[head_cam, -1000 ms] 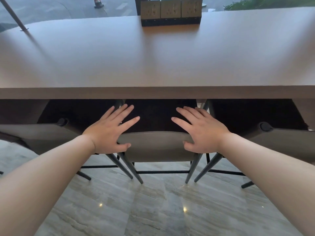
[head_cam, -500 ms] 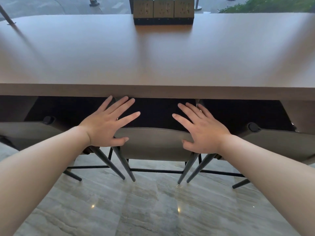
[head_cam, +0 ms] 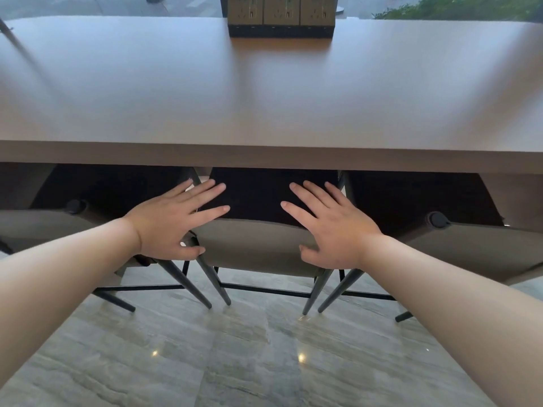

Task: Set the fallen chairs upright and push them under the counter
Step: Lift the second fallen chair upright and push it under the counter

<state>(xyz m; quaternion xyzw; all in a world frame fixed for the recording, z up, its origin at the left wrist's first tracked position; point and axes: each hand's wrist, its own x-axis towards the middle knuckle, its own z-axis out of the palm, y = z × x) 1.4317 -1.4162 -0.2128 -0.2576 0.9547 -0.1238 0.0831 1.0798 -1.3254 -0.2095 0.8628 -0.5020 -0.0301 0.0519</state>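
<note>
Pressing grey chair [head_cam: 258,245] backrest, upright, dark seat under counter [head_cam: 264,155] edge; left hand [head_cam: 173,223], right hand [head_cam: 332,227] fingers spread flat; neighbouring chairs at 9 and 3.

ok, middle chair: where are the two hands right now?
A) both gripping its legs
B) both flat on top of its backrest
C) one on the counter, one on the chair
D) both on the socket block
B: the left hand and right hand lie with fingers spread on the top edge of the middle chair, which stands upright under the counter.
</note>
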